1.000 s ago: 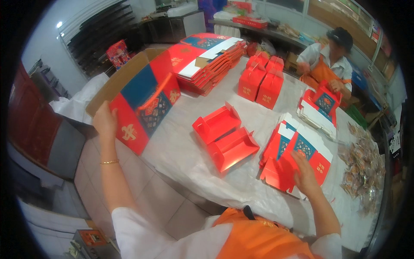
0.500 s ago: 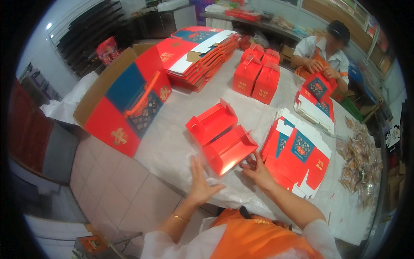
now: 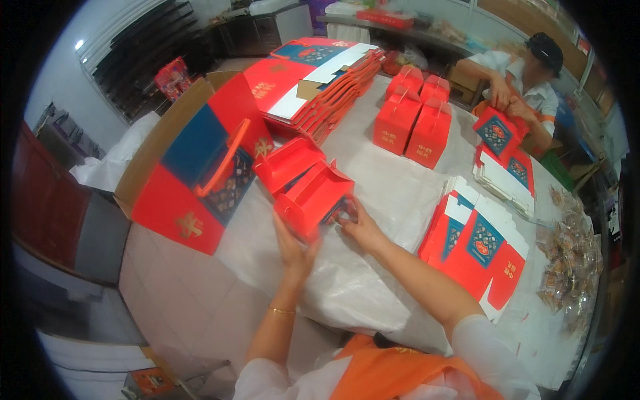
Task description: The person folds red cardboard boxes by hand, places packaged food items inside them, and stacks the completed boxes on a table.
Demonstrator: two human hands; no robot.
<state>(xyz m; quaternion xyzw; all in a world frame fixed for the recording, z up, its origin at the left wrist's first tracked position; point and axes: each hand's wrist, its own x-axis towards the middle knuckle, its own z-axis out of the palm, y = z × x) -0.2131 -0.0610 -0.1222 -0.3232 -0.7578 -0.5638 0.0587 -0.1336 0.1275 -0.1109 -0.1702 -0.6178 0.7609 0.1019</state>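
Note:
Two red gift boxes with raised end flaps and open tops stand side by side, the far box [image 3: 283, 167] touching or almost touching the near box [image 3: 312, 200]. My left hand [image 3: 293, 250] lies along the near box's front left side, its fingers stretched out and thumb apart. At that box's right end my right hand [image 3: 360, 227] has its fingers bent against the lower corner; the fingertips are partly hidden. Just beyond the boxes is a large red and blue carton [image 3: 200, 167] with an orange strap handle, standing open.
A stack of flattened cartons [image 3: 313, 87] lies at the back. Several closed red boxes [image 3: 427, 137] stand mid-table. Flat box blanks [image 3: 477, 247] and clear-wrapped packets [image 3: 570, 267] lie to the right. A co-worker [image 3: 513, 93] handles a red box at the far right.
Both hands and the two open boxes have moved left and away from me, closer to the large carton. The view has shifted slightly. The co-worker's hands have moved on their box.

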